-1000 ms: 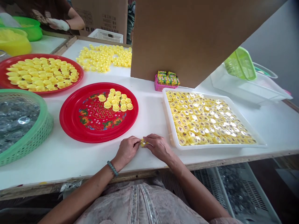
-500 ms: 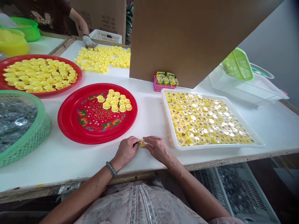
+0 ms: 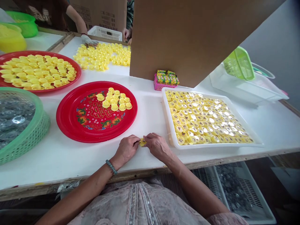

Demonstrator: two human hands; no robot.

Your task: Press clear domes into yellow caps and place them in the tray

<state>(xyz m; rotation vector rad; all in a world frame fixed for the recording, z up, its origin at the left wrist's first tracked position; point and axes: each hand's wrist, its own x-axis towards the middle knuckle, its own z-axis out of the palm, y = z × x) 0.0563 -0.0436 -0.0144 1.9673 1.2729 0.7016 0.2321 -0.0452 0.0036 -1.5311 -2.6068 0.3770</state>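
Little yellow piece (image 3: pixel 142 142) — over the white table (image 3: pixel 82 162), between red tray (image 3: pixel 67 122) and white tray (image 3: pixel 211 146) | person's left hand (image 3: pixel 127 148) and right hand (image 3: pixel 157 145) both pinch it | it could slip and drop — because it's so tiny

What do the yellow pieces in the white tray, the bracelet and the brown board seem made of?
Yellow pieces: probably plastic, glossy, with many bright glints. Bracelet: smooth grey-green beads, perhaps stone, glass or plastic. Brown board: likely cardboard, matte, with a flat, plain face.
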